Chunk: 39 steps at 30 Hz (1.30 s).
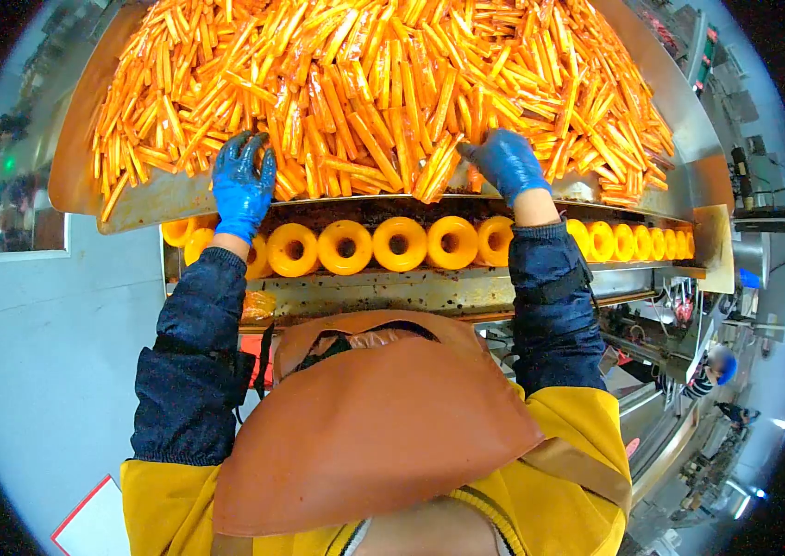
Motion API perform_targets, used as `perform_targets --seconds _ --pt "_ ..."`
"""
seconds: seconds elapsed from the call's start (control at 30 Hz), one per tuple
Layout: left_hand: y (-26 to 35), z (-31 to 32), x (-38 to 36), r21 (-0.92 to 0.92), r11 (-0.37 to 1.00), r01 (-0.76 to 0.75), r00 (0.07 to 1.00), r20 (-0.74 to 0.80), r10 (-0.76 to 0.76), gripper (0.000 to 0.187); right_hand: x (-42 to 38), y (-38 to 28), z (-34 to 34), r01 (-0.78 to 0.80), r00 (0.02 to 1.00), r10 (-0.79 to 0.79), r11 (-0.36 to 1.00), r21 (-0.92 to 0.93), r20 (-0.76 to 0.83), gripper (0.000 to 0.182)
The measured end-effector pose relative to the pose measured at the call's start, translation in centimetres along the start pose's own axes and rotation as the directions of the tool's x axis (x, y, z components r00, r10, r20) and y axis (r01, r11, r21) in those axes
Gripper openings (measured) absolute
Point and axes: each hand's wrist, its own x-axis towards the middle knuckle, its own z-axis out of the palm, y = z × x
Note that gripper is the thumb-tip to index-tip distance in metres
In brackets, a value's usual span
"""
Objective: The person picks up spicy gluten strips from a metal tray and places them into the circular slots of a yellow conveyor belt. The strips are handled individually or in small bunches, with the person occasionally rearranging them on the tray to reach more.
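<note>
A large heap of glossy orange sticks (355,93) covers a metal tray (170,199). Some sticks look like they have shiny clear film on them; I cannot make out their exact kind. At the left part of the heap's near edge, my left hand (242,181) in a blue glove rests with its fingers spread against the sticks. My right hand (508,165), also gloved in blue, touches the near edge right of centre, thumb stretched left toward a small cluster of sticks (439,171). Its fingers look apart, with their tips partly hidden. No stick shows clearly held in either hand.
Below the tray's front lip runs a row of yellow ring-shaped cups (400,244) along a metal rail (383,295). A small orange packet (259,304) lies on the rail at left. Machinery and a person in a blue cap (722,366) are farther right.
</note>
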Motion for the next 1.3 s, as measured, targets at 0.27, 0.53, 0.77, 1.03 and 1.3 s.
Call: perform_targets --seconds 0.27,0.53,0.77,1.03,1.3 --pt "0.4 -0.3 0.0 0.007 1.0 0.002 1.0 0.007 -0.002 0.025 2.1 -2.9 3.7 -0.1 0.991 0.097 0.994 0.034 0.097 0.055" --pt "-0.1 0.2 -0.1 -0.006 1.0 -0.011 1.0 -0.008 0.011 0.026 -3.5 3.2 1.6 0.051 0.986 0.12 0.445 0.894 -0.116 0.029" --pt "-0.3 0.4 -0.1 0.002 0.999 -0.051 0.998 -0.025 0.051 0.026 -11.9 5.8 9.1 -0.091 0.978 0.209 0.354 0.931 0.017 0.022" --pt "-0.6 0.6 -0.2 -0.004 1.0 -0.03 1.0 -0.006 0.03 0.026 -13.1 2.2 9.3 0.189 0.935 0.25 0.248 0.95 -0.251 0.023" --pt "-0.5 0.4 -0.3 0.005 0.999 -0.039 0.999 -0.02 0.039 0.027 -13.5 3.7 9.4 0.158 0.908 0.255 0.524 0.837 -0.331 0.026"
